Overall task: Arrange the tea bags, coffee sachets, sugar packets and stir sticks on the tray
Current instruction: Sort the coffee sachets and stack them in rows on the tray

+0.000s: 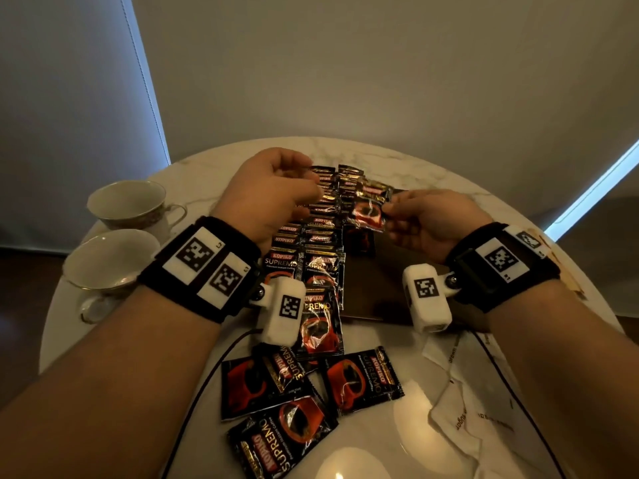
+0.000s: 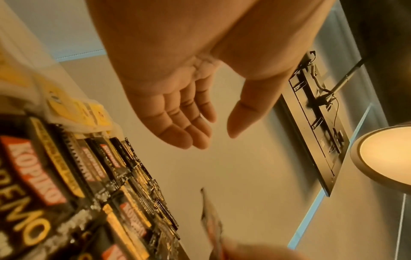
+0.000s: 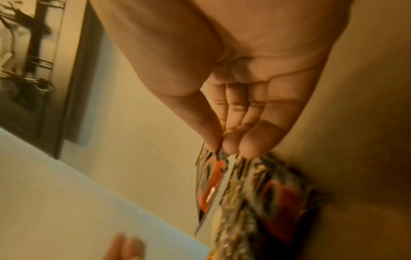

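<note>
1. Now we see our right hand above the dark tray, thumb and fingertips pinching the edge of one coffee sachet; the right wrist view shows that sachet hanging from the pinch, blurred.
2. Our left hand hovers over the far end of the sachet rows; in the left wrist view its fingers lie straight and relaxed, the thumb set apart from them, and they hold nothing.
3. We count two overlapping rows of coffee sachets running along the left part of the tray, from the near edge to the far one, each sachet lapping the next.
4. We find four loose coffee sachets on the marble table nearer to us, off the tray, lying at odd angles and partly overlapping.
5. White sugar packets lie in a loose heap on the table to the right of the loose sachets.
6. Yellow-tagged tea bags show in the left wrist view just beyond the sachet rows; we cannot tell whether they rest on the tray.
7. Two teacups stand on the left of the table, well apart from the tray.
8. We cannot make out any stir sticks with certainty.
</note>
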A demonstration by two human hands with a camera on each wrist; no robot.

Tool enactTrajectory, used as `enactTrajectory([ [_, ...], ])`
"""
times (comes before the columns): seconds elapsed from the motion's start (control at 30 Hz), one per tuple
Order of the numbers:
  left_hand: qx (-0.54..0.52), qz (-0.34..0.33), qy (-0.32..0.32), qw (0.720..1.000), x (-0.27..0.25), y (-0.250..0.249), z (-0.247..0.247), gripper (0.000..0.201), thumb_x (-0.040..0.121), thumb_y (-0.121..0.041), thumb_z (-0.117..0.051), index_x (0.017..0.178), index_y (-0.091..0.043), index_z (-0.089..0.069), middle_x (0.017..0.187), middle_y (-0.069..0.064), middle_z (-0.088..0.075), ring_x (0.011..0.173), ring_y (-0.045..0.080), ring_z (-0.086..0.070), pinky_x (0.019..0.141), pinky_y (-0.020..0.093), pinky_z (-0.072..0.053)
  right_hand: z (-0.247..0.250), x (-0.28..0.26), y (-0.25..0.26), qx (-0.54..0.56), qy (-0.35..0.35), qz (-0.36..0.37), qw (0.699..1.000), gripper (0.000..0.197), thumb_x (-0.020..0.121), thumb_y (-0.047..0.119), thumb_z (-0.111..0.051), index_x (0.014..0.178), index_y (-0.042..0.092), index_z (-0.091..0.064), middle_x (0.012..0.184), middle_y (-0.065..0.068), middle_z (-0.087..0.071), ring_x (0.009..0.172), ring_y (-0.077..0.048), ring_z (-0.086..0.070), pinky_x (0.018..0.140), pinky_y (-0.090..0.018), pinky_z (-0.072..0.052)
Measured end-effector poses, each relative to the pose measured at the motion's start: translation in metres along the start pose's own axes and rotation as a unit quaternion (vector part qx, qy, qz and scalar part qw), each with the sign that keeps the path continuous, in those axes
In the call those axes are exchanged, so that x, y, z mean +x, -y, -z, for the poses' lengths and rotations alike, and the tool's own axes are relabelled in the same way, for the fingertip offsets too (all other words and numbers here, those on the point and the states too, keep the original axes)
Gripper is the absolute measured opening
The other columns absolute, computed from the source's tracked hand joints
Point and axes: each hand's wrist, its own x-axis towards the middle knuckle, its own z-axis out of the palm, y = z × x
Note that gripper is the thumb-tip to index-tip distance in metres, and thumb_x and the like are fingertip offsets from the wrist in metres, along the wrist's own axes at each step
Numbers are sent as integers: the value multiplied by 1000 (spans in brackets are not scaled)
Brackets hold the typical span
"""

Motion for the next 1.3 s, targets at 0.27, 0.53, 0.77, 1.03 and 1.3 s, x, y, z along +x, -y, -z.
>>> enactTrajectory([
  [0.27, -8, 15, -33, 999, 7, 3, 4, 23, 85, 1, -74, 96, -16, -66, 88, 2, -69, 71, 13, -66, 61, 27, -54, 8, 8, -19, -87, -10, -81, 993, 15, 89, -4, -69, 102, 4, -70, 85, -11, -70, 72, -18, -68, 65, -30, -59],
  [0.53, -26, 45, -46, 998, 9, 1, 9, 18, 89, -1, -71, 92, -17, -66, 81, 0, -67, 68, 12, -62, 57, 27, -53, 1, 12, -17, -118, -4, -91, 989, 11, 89, -1, -71, 100, 1, -72, 84, -12, -72, 73, -19, -70, 66, -29, -60],
  [0.77, -22, 59, -46, 997, 8, 0, 8, 16, 90, -3, -70, 92, -19, -66, 85, 0, -67, 72, 13, -61, 58, 27, -52, 1, 14, -18, -107, 1, -102, 989, 13, 89, 4, -73, 102, 2, -72, 86, -11, -72, 74, -19, -70, 72, -30, -60],
  [1.03, -70, 70, -55, 994, -16, -17, -2, 7, 93, -7, -64, 94, -14, -65, 92, 5, -65, 77, 15, -61, 62, 27, -53, 2, -34, 1, -183, 62, -13, 981, 21, 88, 20, -77, 108, 15, -74, 94, -3, -75, 81, -15, -69, 78, -32, -60],
  [1.3, 210, 59, 9, 976, -102, -21, 9, 8, 88, -9, -73, 92, -17, -72, 93, 4, -71, 88, 18, -67, 76, 35, -57, -42, -114, 12, -586, 260, 140, 754, 81, 83, 21, -81, 148, 51, -42, 139, 20, -51, 120, -8, -53, 93, -30, -47],
])
